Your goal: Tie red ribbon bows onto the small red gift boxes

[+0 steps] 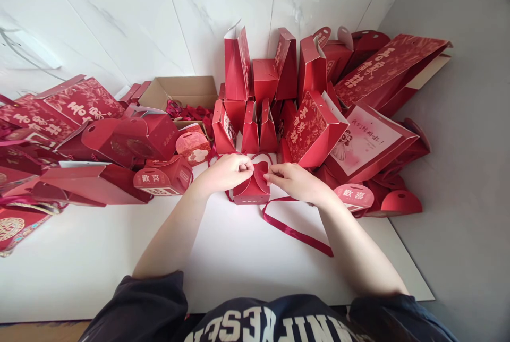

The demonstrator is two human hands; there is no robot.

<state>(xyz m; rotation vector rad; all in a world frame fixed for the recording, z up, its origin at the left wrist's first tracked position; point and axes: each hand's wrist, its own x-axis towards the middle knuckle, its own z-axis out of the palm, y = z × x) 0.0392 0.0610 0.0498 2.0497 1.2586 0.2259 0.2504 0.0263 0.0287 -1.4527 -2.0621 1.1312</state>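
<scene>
A small red gift box (252, 196) with rounded top flaps stands upright on the white tabletop between my two hands. My left hand (234, 171) is closed in a pinch at the upper left of the box, by its top flap. On the opposite side, my right hand (294, 178) pinches at the edge of the other rounded flap. My fingers partly hide the top of the box. A dark red ribbon (298, 234) trails from the box's right side across the table, and more ribbon curves behind the box.
Red gift bags (316, 128) and folded boxes crowd the back and right. More red boxes (99, 180) are piled at left. Behind them, an open cardboard carton (183, 87) holds dark red ribbons. A tiled wall (215, 7) bounds the table (239, 262), with a grey wall (458, 135) at right.
</scene>
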